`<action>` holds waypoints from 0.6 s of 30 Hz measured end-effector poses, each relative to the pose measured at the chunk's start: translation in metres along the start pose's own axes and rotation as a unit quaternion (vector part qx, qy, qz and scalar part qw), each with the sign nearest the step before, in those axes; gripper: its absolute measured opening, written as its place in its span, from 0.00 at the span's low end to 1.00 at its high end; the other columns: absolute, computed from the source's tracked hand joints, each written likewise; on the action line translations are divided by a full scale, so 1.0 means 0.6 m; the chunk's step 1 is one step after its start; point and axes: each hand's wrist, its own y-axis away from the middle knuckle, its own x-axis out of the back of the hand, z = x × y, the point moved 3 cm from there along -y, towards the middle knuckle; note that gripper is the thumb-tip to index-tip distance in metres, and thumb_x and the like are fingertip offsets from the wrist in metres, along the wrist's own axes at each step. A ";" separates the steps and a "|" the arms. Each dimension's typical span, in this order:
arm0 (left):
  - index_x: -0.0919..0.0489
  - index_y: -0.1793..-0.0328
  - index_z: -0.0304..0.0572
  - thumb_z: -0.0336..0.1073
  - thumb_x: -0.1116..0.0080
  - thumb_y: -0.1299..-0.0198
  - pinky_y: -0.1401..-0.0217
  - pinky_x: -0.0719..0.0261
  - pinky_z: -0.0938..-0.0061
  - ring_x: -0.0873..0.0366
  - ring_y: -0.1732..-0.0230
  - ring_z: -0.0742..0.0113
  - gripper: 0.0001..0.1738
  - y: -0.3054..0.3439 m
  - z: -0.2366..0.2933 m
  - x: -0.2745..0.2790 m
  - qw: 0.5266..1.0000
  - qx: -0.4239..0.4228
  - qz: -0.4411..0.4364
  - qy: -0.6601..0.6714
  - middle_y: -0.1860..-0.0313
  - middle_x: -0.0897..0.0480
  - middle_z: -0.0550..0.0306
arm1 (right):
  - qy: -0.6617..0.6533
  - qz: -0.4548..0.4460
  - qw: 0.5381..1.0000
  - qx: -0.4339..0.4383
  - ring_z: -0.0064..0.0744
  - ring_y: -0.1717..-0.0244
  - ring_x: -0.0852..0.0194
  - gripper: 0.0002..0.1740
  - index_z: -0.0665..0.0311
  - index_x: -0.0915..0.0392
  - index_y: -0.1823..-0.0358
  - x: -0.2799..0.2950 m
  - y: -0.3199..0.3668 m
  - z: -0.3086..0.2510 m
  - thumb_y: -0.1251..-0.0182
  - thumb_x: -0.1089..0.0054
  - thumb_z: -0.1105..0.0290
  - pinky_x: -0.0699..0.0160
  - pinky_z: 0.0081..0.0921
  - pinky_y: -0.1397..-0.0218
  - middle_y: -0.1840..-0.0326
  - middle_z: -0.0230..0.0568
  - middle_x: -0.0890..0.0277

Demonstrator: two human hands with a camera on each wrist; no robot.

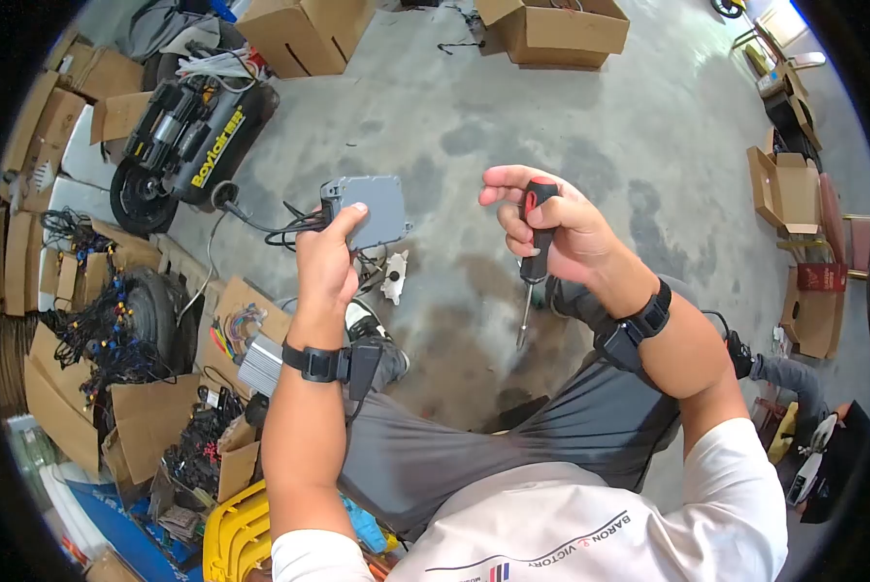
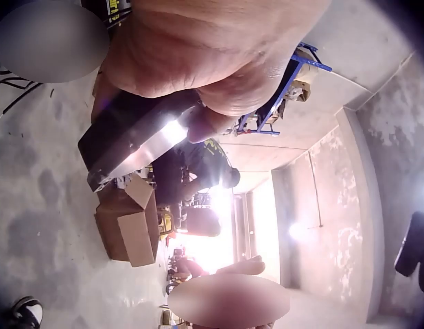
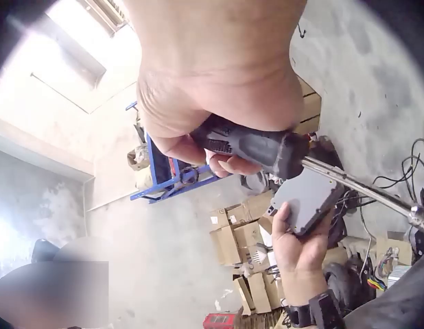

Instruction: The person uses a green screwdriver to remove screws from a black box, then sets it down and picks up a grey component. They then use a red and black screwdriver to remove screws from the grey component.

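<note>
My left hand grips a flat grey box-shaped unit, thumb on its upper face and fingers beneath. Black cables lead from the unit's left side. To the right, my right hand holds a screwdriver by its black-and-red handle, its metal shaft pointing down and away from the unit. In the right wrist view the handle lies across the palm, with the unit beyond it. The left wrist view catches the unit edge-on under the hand.
A white bracket-like piece shows below the unit. At left stand a black air compressor, a tyre, tangled wires and cardboard boxes. Another carton sits ahead on the concrete floor. Other cartons line the right side.
</note>
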 end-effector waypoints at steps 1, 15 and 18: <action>0.18 0.51 0.33 0.30 0.33 0.44 0.56 0.17 0.69 0.16 0.59 0.66 0.15 0.000 -0.002 0.002 1.000 -0.003 -0.005 -0.007 0.57 0.16 0.56 | -0.029 -0.016 0.999 -0.001 0.24 0.71 0.37 0.32 0.71 0.28 0.36 -0.003 0.001 -0.001 0.48 0.50 0.80 0.31 0.24 0.69 0.43 0.46 0.25; 0.19 0.50 0.37 0.29 0.33 0.44 0.56 0.17 0.72 0.17 0.58 0.68 0.15 0.010 0.010 -0.012 1.000 0.002 -0.020 -0.013 0.57 0.17 0.58 | -0.022 -0.042 0.999 0.006 0.24 0.70 0.38 0.32 0.68 0.30 0.37 -0.007 -0.004 -0.005 0.49 0.47 0.78 0.34 0.24 0.69 0.43 0.44 0.24; 0.19 0.50 0.37 0.29 0.34 0.44 0.56 0.17 0.71 0.17 0.57 0.68 0.14 0.011 0.010 -0.011 1.000 0.012 -0.019 -0.018 0.57 0.16 0.57 | -0.050 -0.067 0.996 0.014 0.25 0.71 0.33 0.28 0.70 0.29 0.38 -0.010 -0.004 -0.006 0.45 0.48 0.80 0.28 0.25 0.69 0.44 0.49 0.26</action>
